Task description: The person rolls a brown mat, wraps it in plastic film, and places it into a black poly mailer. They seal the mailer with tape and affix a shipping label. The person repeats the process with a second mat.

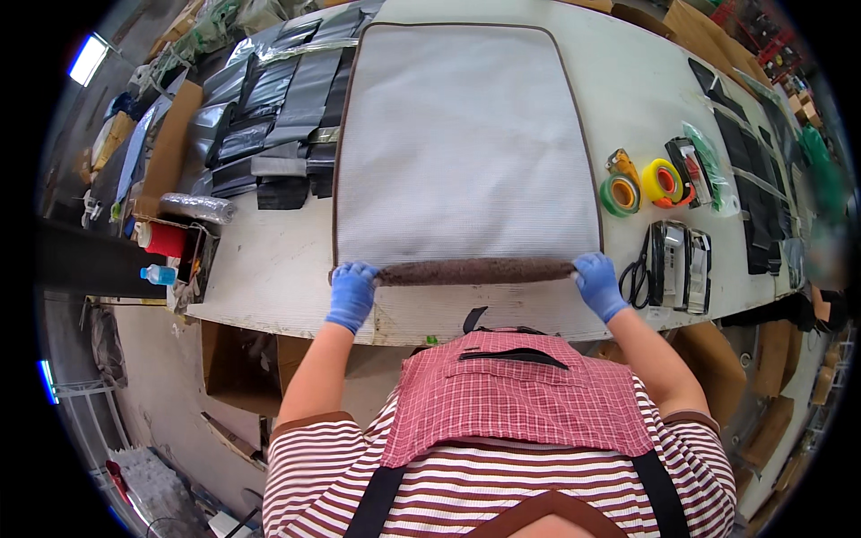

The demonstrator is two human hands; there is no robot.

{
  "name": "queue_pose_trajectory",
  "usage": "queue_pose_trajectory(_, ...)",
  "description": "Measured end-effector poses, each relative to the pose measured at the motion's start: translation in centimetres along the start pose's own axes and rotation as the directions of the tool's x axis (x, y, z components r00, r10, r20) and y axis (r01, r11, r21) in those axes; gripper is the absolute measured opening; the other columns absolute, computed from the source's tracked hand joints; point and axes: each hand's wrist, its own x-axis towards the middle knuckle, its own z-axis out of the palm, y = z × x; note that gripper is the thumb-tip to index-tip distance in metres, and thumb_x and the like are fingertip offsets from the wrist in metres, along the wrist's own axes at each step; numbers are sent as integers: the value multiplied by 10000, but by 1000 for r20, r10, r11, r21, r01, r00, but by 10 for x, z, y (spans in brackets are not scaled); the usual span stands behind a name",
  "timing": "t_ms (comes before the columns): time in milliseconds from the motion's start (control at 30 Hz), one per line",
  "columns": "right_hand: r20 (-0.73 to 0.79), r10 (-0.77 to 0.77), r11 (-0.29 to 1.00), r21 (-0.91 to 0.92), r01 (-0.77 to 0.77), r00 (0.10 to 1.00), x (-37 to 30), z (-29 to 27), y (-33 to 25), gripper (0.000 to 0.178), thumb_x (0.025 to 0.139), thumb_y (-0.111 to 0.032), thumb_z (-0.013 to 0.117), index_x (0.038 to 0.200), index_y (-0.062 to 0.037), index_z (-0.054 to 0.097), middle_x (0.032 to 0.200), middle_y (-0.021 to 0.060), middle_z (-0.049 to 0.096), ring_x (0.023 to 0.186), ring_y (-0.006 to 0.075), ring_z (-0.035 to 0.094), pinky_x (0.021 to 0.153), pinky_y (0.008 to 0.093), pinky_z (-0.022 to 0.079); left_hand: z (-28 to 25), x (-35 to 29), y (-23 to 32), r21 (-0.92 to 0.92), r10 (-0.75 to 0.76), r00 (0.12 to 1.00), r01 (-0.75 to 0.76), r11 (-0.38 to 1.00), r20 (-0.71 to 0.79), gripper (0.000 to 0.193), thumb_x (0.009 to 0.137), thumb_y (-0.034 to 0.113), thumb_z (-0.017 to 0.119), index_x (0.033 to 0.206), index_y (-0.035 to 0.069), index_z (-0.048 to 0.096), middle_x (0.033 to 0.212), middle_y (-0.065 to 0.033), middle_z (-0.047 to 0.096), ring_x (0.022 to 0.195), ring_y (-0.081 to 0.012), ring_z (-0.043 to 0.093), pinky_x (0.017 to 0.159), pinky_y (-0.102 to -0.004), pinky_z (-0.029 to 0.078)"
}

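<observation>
At the table's (pixel 269 269) near edge, the left hand (pixel 351 296) and right hand (pixel 597 285), both in blue gloves, grasp the ends of the mat's (pixel 462 143) rolled brown edge (pixel 475 271). Fingertips are hidden beneath the roll. Scissors (pixel 638 273) lie just right; tape rolls (pixel 641 186) beyond.
</observation>
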Motion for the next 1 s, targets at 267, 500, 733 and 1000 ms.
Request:
queue_pose_trajectory(267,179,281,939,-254,-232,943,69,-15,-11,273,768,-237,712,976,-64,671,1028,99,658,1018,303,590,887,421,446,-7,40,17,239,36,988,1,971,-150,151,833,180,651,974,128,648,988,-81,605,946,-294,575,812,-430,459)
queue_pose_trajectory(500,-157,10,992,-122,-29,988,11,9,-15,472,716,-236,750,1142,-66,637,1160,99,621,1106,309,540,1018,440,373,4,6,19,62,99,951,-85,994,-294,424,772,275,736,1141,92,637,1135,-96,614,1114,-322,519,1005,-460,375)
queue_pose_trajectory(733,131,165,952,239,-193,978,86,-5,29,321,722,-260,797,874,4,694,897,167,655,890,331,610,804,405,492,-12,76,-5,-56,-55,998,56,997,13,228,788,209,714,994,122,674,1005,-84,643,980,-309,572,899,-432,433)
queue_pose_trajectory(1000,406,416,849,146,-507,814,130,-9,37,317,694,-244,830,843,-15,670,827,170,673,768,307,653,722,390,522,-11,72,39,-64,165,902,-207,976,-399,264,741,237,760,983,147,701,956,-43,651,1018,-263,578,949,-449,392)
